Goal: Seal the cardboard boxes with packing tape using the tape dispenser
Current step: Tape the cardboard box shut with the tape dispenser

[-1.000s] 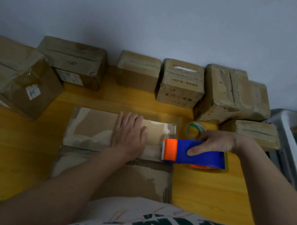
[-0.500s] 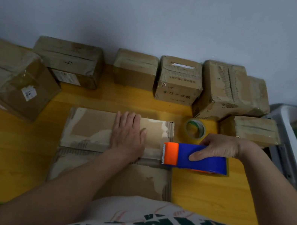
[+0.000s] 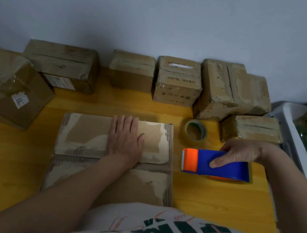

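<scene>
A worn cardboard box (image 3: 111,162) is seen lying on the yellow wooden table (image 3: 216,199), close in front of the person, its two top flaps meeting along a seam that runs left to right. The far flap is pressed flat by the left hand (image 3: 124,142), palm down with the fingers straight and together. Just beside the box's right edge, apart from it, a blue tape dispenser (image 3: 217,165) with an orange cutter head is gripped by the right hand (image 3: 241,155), fingers curled over the top and thumb against the side; the serrated blade is turned toward the box. Whether a strip of tape is stretched between dispenser and box cannot be told.

Several hazards can be judged from here. If the tape is started off the line of the seam, the flaps could be left only partly joined. If pressure on the far flap is eased too soon, it may spring up and the tape may wrinkle or stick to itself. The peeling, torn liner of the box could also give a poor bond.

Farther back, a loose roll of clear tape (image 3: 195,132) is set near the dispenser, and a row of other boxes (image 3: 177,81) is lined along the grey wall (image 3: 166,16).
</scene>
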### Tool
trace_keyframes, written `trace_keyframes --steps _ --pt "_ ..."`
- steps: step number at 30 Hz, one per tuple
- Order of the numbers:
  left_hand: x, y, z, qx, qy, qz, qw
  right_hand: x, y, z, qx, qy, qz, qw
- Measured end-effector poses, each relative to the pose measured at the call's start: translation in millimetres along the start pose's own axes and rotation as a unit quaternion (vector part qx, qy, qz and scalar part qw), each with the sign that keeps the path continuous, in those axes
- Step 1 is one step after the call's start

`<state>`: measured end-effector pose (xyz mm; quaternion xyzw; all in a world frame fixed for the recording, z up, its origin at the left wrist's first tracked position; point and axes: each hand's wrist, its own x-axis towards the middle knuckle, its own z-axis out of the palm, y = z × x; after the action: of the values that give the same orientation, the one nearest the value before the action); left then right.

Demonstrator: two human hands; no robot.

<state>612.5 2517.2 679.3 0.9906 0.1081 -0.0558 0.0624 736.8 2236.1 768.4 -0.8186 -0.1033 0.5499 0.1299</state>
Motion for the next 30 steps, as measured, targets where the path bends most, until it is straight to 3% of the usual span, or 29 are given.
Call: trace_keyframes --steps 10,15,24,30 --pt "6 42 -2 -0.032 -0.052 0.026 0.998 5 -1 -1 -0.001 0.0 0.0 1.0" --pt "3 42 0 0.027 -0.108 0.057 0.992 8 3 5 0.004 -0.006 -0.002 1.0" --pt "0 44 1 0.032 -0.102 0.04 0.993 -2 18 5 0.017 -0.02 0.015 1.0" --pt "-1 44 -1 0.035 -0.12 0.043 0.991 -17 19 -6 -0.037 -0.02 0.056 0.998"
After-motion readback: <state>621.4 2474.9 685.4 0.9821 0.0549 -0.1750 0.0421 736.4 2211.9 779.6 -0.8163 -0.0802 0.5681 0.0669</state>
